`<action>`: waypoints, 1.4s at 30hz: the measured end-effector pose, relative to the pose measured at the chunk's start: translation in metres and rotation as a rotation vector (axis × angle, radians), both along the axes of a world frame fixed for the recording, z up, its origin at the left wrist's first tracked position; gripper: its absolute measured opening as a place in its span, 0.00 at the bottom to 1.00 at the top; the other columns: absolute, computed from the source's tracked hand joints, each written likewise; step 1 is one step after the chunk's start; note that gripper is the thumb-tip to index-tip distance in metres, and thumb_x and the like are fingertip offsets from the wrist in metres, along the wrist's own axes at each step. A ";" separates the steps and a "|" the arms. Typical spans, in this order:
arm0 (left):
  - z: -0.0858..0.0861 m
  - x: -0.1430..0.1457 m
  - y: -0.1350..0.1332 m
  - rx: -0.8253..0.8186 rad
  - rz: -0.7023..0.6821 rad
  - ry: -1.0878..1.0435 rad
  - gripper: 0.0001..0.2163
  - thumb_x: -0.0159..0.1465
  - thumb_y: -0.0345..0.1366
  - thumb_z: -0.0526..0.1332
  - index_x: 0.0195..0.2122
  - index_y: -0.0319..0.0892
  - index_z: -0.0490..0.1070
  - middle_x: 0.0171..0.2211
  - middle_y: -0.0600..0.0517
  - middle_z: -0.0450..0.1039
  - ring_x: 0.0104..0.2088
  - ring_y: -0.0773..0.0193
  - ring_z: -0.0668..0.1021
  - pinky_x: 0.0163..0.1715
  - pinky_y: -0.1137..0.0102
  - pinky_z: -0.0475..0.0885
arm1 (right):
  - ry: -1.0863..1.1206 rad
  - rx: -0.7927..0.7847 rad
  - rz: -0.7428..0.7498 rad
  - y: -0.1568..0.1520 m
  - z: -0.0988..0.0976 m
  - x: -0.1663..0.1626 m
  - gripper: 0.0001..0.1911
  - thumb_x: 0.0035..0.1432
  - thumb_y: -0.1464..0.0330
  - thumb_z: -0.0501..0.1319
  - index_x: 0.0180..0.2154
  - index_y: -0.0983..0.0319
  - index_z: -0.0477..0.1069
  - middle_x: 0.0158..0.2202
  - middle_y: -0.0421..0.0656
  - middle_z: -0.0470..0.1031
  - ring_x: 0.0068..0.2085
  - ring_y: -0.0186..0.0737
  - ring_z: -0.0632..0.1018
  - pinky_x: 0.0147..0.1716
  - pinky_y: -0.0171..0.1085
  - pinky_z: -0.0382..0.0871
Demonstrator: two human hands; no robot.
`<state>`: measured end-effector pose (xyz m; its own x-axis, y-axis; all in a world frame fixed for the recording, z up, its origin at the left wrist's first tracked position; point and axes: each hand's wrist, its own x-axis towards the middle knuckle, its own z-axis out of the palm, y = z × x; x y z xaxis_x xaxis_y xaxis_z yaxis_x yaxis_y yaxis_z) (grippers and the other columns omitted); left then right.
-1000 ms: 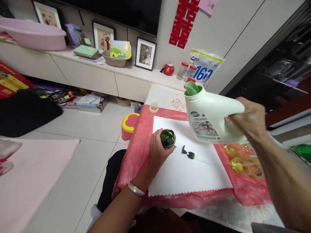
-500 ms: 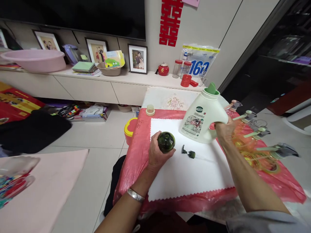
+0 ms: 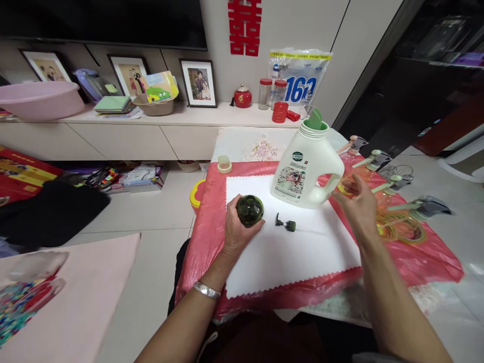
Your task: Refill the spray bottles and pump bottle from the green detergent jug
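Observation:
My left hand (image 3: 240, 227) is wrapped round a dark green pump bottle (image 3: 250, 210), whose top faces me. To its right a green pump head (image 3: 290, 226) with a clear dip tube lies on the white mat (image 3: 272, 267). A large pale detergent jug (image 3: 302, 166) stands upright at the mat's far side, its green spout uncovered. My right hand (image 3: 357, 206) is just right of the jug's handle, apart from it, with the fingers loosely parted and nothing visible in them. A translucent cap (image 3: 224, 164) rests at the table's far left corner.
Several spray bottles (image 3: 385, 186) and yellow tape rolls (image 3: 408, 232) crowd the right side of the red table cover (image 3: 204, 237). Behind, a cabinet top (image 3: 189, 115) holds glass jars (image 3: 265, 94), a red pot (image 3: 242, 96) and picture frames (image 3: 198, 83).
My right hand has let go of the jug's handle and moved slightly right. The jug now stands on the mat. My left hand still holds the green bottle; the whole view has shifted.

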<state>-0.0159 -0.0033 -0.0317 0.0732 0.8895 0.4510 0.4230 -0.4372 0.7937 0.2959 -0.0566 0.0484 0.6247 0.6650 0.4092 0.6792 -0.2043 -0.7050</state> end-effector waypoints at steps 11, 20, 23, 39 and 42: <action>0.003 -0.001 -0.008 0.006 -0.004 0.037 0.41 0.48 0.41 0.74 0.62 0.42 0.57 0.57 0.40 0.69 0.58 0.47 0.75 0.58 0.52 0.72 | -0.305 -0.387 0.473 -0.057 -0.033 -0.104 0.14 0.58 0.70 0.60 0.47 0.57 0.72 0.45 0.49 0.75 0.48 0.52 0.72 0.43 0.48 0.66; 0.007 0.000 -0.008 -0.013 -0.104 0.049 0.41 0.48 0.40 0.73 0.61 0.42 0.57 0.57 0.41 0.70 0.58 0.47 0.75 0.58 0.53 0.72 | -0.358 -0.432 0.498 -0.046 -0.027 -0.109 0.08 0.55 0.75 0.62 0.39 0.61 0.73 0.36 0.48 0.73 0.43 0.49 0.70 0.39 0.43 0.66; 0.005 0.001 -0.008 -0.021 -0.122 0.034 0.42 0.47 0.41 0.74 0.61 0.41 0.57 0.56 0.40 0.69 0.58 0.46 0.75 0.58 0.52 0.72 | -0.297 -0.334 0.487 -0.045 -0.009 -0.107 0.11 0.60 0.68 0.62 0.45 0.62 0.72 0.37 0.47 0.73 0.40 0.44 0.72 0.39 0.42 0.69; 0.003 0.003 -0.007 0.003 -0.161 -0.004 0.45 0.45 0.41 0.76 0.62 0.41 0.56 0.56 0.40 0.69 0.57 0.45 0.75 0.57 0.50 0.72 | 0.425 0.433 0.542 0.000 0.071 -0.157 0.15 0.53 0.65 0.70 0.43 0.60 0.73 0.41 0.43 0.77 0.42 0.39 0.79 0.45 0.40 0.76; 0.003 0.003 -0.007 0.010 -0.156 0.004 0.45 0.45 0.41 0.76 0.62 0.42 0.55 0.56 0.40 0.69 0.57 0.45 0.75 0.57 0.50 0.72 | 0.365 0.349 0.582 0.010 0.062 -0.161 0.14 0.54 0.64 0.68 0.42 0.60 0.72 0.39 0.42 0.76 0.38 0.37 0.77 0.41 0.39 0.75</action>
<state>-0.0131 -0.0099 -0.0287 0.2125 0.8626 0.4590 0.3526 -0.5058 0.7873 0.1345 -0.0466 0.1103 0.3498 0.7979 0.4909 0.3213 0.3901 -0.8629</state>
